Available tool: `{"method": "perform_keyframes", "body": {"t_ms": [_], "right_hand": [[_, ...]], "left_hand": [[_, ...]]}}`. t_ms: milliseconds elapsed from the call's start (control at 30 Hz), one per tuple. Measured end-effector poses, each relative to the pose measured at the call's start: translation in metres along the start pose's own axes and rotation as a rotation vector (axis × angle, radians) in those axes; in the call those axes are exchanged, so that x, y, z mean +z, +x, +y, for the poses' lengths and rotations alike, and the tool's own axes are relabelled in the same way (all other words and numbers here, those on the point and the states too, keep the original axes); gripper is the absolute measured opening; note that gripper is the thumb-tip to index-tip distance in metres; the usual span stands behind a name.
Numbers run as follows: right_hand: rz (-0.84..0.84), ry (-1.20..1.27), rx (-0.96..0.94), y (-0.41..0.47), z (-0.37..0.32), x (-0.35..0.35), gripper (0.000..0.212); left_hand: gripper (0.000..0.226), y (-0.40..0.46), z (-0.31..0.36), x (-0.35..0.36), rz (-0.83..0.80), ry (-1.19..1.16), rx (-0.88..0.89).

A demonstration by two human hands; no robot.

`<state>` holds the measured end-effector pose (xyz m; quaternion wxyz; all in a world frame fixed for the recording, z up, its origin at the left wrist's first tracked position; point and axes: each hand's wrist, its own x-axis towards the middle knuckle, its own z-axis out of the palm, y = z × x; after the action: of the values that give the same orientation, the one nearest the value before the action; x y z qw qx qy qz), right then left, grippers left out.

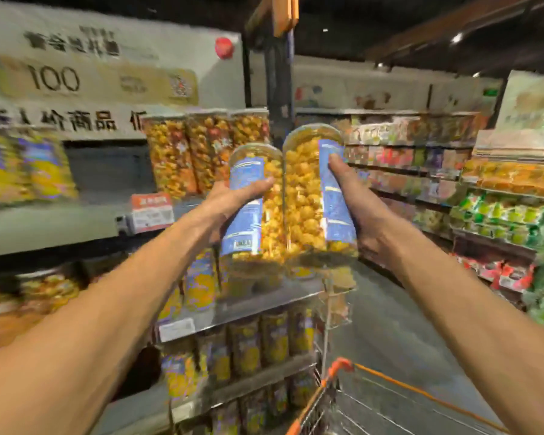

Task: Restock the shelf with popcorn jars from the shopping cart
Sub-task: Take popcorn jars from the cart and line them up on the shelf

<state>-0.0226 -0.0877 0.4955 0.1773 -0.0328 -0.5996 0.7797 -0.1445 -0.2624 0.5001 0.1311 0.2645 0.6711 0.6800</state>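
Left hand [230, 202] grips left popcorn jar [254, 208]; right hand [363, 208] grips right popcorn jar [318, 196]. Both jars raised, tilted away, sides touching, in front of the shelf [44, 227] end holding orange-label jars [195, 152]. Shopping cart [343, 400] near right, below. Frame blurred.

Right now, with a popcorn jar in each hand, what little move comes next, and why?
Probably carry both up and left toward the shelf gap. The left hand grips one jar, the right hand the other jar, both in mid-air.
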Motion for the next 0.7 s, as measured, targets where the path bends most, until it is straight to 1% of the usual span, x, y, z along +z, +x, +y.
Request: {"method": "perform_keyframes", "body": {"t_ms": [67, 100, 133, 200, 233, 267, 333, 367, 433, 500, 533, 567, 600, 633, 667, 700], "right_hand": [[-0.107, -0.031, -0.016, 0.008, -0.009, 0.048, 0.044], [-0.155, -0.038, -0.008, 0.013, -0.012, 0.071, 0.039], [-0.194, -0.033, 0.001, 0.016, -0.012, 0.095, 0.037], [-0.302, 0.017, -0.019, 0.027, -0.007, 0.139, 0.041], [-0.347, 0.016, -0.054, 0.033, -0.003, 0.163, 0.042], [-0.365, 0.009, -0.089, 0.041, 0.001, 0.187, 0.047], [-0.365, 0.005, -0.118, 0.055, 0.008, 0.238, 0.068], [-0.334, 0.028, -0.126, 0.064, 0.012, 0.262, 0.071], [-0.264, 0.048, -0.155, 0.086, 0.016, 0.308, 0.06], [-0.225, 0.031, -0.185, 0.111, 0.022, 0.349, 0.048], [-0.21, 0.002, -0.192, 0.124, 0.027, 0.367, 0.038], [-0.192, -0.034, -0.202, 0.138, 0.034, 0.383, 0.032], [-0.157, -0.066, -0.211, 0.151, 0.042, 0.397, 0.037], [-0.088, -0.107, -0.22, 0.164, 0.051, 0.41, 0.057], [-0.011, -0.152, -0.237, 0.179, 0.059, 0.42, 0.085], [0.049, -0.178, -0.27, 0.2, 0.069, 0.426, 0.109]], "left_hand": [[0.031, -0.017, 0.015, -0.05, 0.11, 0.008, 0.027], [0.034, -0.024, 0.02, -0.076, 0.16, 0.004, 0.035], [0.041, -0.03, 0.026, -0.104, 0.191, -0.003, 0.033], [0.056, -0.044, 0.039, -0.161, 0.198, -0.049, 0.033], [0.055, -0.047, 0.046, -0.191, 0.202, -0.071, 0.048], [0.047, -0.053, 0.054, -0.22, 0.2, -0.089, 0.075], [0.032, -0.058, 0.07, -0.278, 0.208, -0.134, 0.133], [0.034, -0.06, 0.079, -0.304, 0.215, -0.164, 0.153], [0.044, -0.055, 0.091, -0.352, 0.271, -0.202, 0.211], [0.032, -0.042, 0.094, -0.389, 0.377, -0.186, 0.302], [0.03, -0.032, 0.093, -0.405, 0.424, -0.16, 0.333], [0.038, -0.021, 0.09, -0.419, 0.45, -0.116, 0.351], [0.045, -0.01, 0.085, -0.431, 0.463, -0.066, 0.363], [0.047, 0.002, 0.079, -0.443, 0.468, -0.027, 0.372], [0.044, 0.014, 0.072, -0.454, 0.467, -0.011, 0.377], [0.042, 0.026, 0.065, -0.463, 0.469, -0.006, 0.384]]}}
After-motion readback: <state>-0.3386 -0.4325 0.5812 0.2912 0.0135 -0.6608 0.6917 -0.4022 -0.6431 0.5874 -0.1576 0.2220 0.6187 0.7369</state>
